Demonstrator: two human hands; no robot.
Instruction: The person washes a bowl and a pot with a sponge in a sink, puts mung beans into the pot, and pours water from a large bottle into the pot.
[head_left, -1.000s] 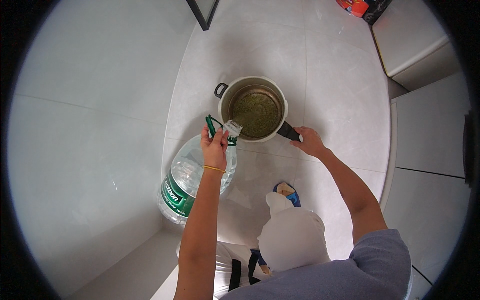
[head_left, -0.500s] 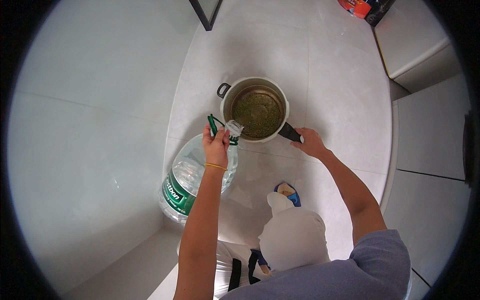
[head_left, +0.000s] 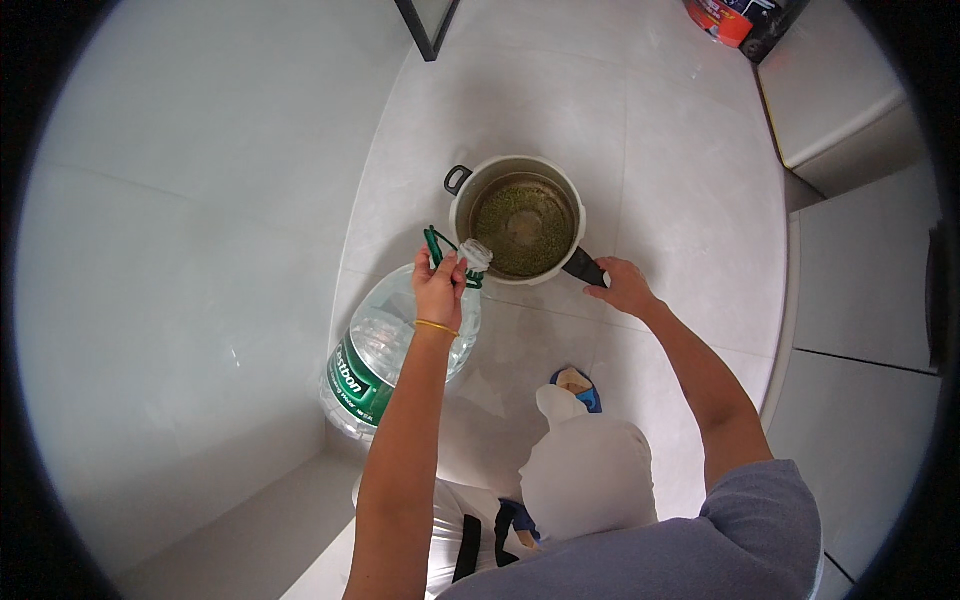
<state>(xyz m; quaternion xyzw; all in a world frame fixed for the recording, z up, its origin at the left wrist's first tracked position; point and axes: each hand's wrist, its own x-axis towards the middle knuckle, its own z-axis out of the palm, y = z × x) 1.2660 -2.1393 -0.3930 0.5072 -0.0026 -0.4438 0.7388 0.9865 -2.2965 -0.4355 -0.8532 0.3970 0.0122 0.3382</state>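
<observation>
A large clear water bottle [head_left: 404,300] with a green label leans toward the pot, its open-looking neck by the pot's near left rim. My left hand [head_left: 438,285] is closed at the bottle's neck, around its green carry handle [head_left: 436,246]. The metal pot [head_left: 515,165] has one long black handle [head_left: 584,267] and a small black loop handle [head_left: 457,180]. Liquid and many small greenish-brown grains [head_left: 545,235] lie in the pot, with a paler round patch in the middle. My right hand [head_left: 625,287] is wrapped around the long handle's end.
The pot stands on a pale tiled floor [head_left: 690,200]. A smooth grey panel [head_left: 200,300] rises on the left, with a black frame corner [head_left: 430,45] at the top. White cabinets [head_left: 865,280] line the right side. A red and black package [head_left: 722,20] sits at the far right.
The whole view has shifted slightly. The grains in the pot now form a ring around a clearer pale middle. Both hands keep their holds.
</observation>
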